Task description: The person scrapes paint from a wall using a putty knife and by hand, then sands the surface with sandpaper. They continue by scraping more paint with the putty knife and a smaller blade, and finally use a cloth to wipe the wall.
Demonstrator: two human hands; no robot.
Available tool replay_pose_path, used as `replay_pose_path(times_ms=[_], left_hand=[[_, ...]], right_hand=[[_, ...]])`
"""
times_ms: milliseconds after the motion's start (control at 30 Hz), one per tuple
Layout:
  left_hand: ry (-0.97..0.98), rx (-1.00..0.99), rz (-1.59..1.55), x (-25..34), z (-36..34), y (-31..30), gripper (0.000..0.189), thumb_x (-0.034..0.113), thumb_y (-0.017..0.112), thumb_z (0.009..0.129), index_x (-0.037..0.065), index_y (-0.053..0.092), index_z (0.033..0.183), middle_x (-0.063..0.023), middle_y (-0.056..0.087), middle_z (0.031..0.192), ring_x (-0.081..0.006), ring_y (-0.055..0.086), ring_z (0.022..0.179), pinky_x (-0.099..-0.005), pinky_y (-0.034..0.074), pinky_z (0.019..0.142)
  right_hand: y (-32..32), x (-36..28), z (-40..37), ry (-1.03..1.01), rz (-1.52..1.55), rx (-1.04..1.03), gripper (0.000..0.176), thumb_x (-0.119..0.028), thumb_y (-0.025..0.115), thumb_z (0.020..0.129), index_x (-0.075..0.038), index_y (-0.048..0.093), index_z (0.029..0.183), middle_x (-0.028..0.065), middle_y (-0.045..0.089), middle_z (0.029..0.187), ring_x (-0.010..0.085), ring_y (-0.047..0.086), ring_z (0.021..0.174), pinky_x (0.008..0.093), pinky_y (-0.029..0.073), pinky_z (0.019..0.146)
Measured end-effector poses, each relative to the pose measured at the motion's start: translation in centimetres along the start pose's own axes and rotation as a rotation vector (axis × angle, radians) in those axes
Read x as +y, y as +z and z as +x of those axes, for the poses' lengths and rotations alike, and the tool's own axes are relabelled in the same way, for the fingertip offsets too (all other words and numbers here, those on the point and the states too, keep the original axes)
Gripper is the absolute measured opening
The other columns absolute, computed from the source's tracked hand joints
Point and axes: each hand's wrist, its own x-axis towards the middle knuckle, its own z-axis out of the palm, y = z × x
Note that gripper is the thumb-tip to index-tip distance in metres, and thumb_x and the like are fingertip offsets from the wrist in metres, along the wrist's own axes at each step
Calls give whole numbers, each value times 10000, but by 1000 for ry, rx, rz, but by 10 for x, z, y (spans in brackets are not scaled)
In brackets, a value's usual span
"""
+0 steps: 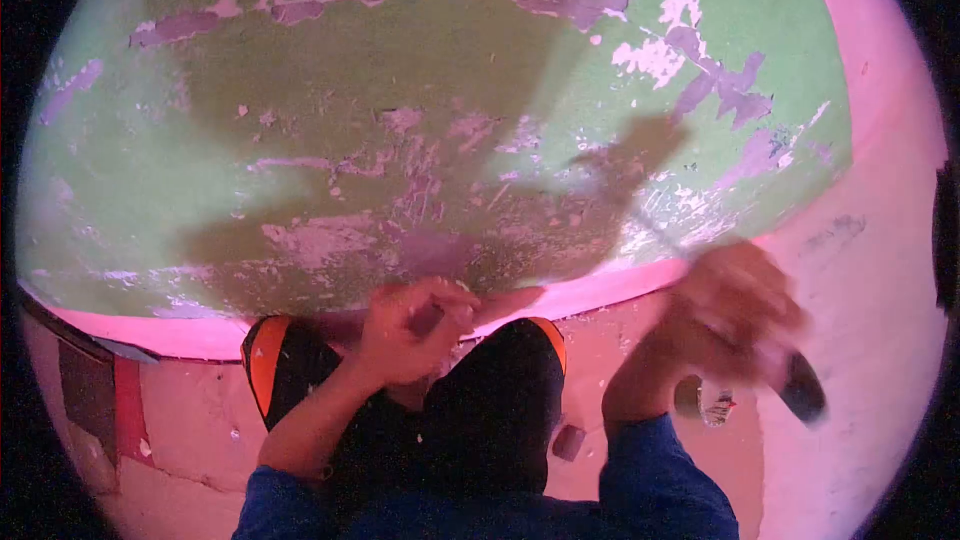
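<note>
A green wall (330, 70) with peeling patches fills the upper part of the head view, and flaked paint shows a paler layer beneath. Blurred by motion, my right hand (735, 310) is closed round a dark-handled tool (803, 392). The handle's end sticks out below the hand, while a thin shaft points up and left at the wall; its tip is too smeared to make out. My left hand (415, 330) hovers above my knees, close to the wall's lower edge. Its fingers are loosely curled with the thumb, and nothing shows in the gap between them.
On the floor to the right stands a small round container (716, 406) with something in it. A small dark block (568, 443) lies beside my knee. A pink side wall (870, 270) rises at right. Paint flakes dot the floor; a dark flat piece (88, 385) is at left.
</note>
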Motion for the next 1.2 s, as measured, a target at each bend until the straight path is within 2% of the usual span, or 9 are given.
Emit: replay_pose_path(times_ms=[67, 100, 200, 667, 900, 1000, 1067, 1133, 1200], left_hand=[[-4, 88, -91, 0, 1, -1, 81, 103, 598, 792, 33, 618, 827, -64, 645, 728, -128, 634, 662, -245, 480, 601], [1, 92, -90, 0, 1, -4, 81, 103, 598, 792, 33, 618, 827, -64, 645, 728, -128, 634, 662, -245, 480, 601], [93, 106, -103, -1, -3, -6, 79, 103, 598, 778, 31, 619, 802, -61, 639, 693, -129, 625, 635, -246, 472, 586], [201, 120, 19, 1, -2, -5, 61, 67, 558, 825, 16, 576, 853, -119, 610, 701, -176, 607, 620, -311, 499, 557], [694, 238, 1016, 20, 56, 16, 354, 272, 578, 765, 69, 581, 1056, -97, 436, 1299, -256, 403, 1209, -431, 243, 1036], [693, 198, 1224, 9, 64, 33, 420, 211, 458, 798, 47, 526, 1179, -88, 365, 1357, -228, 341, 1250, -428, 167, 1076], [642, -300, 1331, -4, 46, 40, 429, 200, 464, 786, 41, 521, 1181, -98, 376, 1348, -224, 315, 1271, -436, 177, 1071], [333, -1399, 1109, -3, 44, 39, 456, 209, 452, 784, 2, 502, 1187, -128, 361, 1352, -233, 294, 1280, -444, 163, 1073], [621, -963, 1027, -22, 20, 25, 443, 212, 453, 781, 5, 515, 1168, -135, 379, 1336, -240, 320, 1261, -446, 167, 1070]], right_hand=[[-2, 4, 4, -162, 306, -129, 137, -113, 515, 745, -84, 465, 620, 28, 446, 505, 163, 495, 512, 284, 394, 495], [-4, -22, -3, -110, -464, -86, 187, -111, 526, 729, -89, 444, 563, 25, 432, 494, 153, 448, 453, 273, 363, 434], [-11, -39, 1, -427, 199, 311, 258, -136, 581, 691, -115, 378, 535, 1, 385, 463, 123, 390, 398, 225, 342, 402], [-41, -38, -10, -359, 137, 147, 237, -168, 451, 840, -103, 408, 617, 2, 352, 429, 114, 339, 324, 249, 364, 312], [1, -19, -70, -30, 214, 222, 547, -601, 530, 770, -84, 381, 869, 15, 322, 547, 135, 322, 480, 274, 276, 452], [-5, -28, -100, 126, 182, 338, 425, -454, 581, 809, -80, 403, 906, 36, 346, 567, 142, 355, 518, 284, 318, 454], [-11, -36, -106, 176, 41, 309, 358, -373, 586, 820, -83, 399, 915, 37, 349, 574, 136, 361, 511, 275, 325, 446], [-22, -46, -119, 243, -92, 276, 299, -291, 591, 832, -86, 395, 925, 37, 351, 580, 131, 367, 503, 265, 332, 438], [-36, -55, -134, 527, -212, 490, 328, -363, 589, 811, -91, 438, 917, 53, 458, 745, 170, 476, 630, 289, 386, 450]])
